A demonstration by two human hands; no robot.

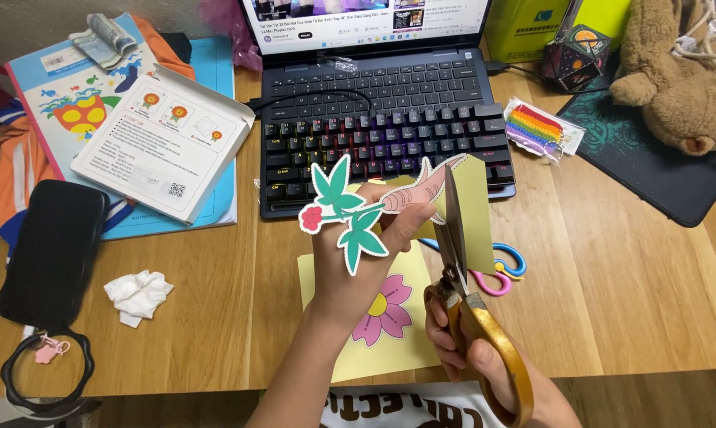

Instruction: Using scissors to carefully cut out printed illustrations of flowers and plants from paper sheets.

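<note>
Above a wooden surface (215, 317), the left hand (354, 261) pinches a paper branch cutout (374, 210) steady while the right hand (485, 364), fingers closed through gold scissors (461, 269), trims its edge

A lit laptop screen (366, 20) stands top centre; an open white box (164, 143) lies left of it.

A single head-worn camera is looking steeply down and slightly forward over a wooden desk (612, 269), sitting close above the person's own hands. It is facing toward the keyboard (382, 147) and the laptop (366, 47) at the far edge. The near desk edge is running along the bottom of the view.
</note>
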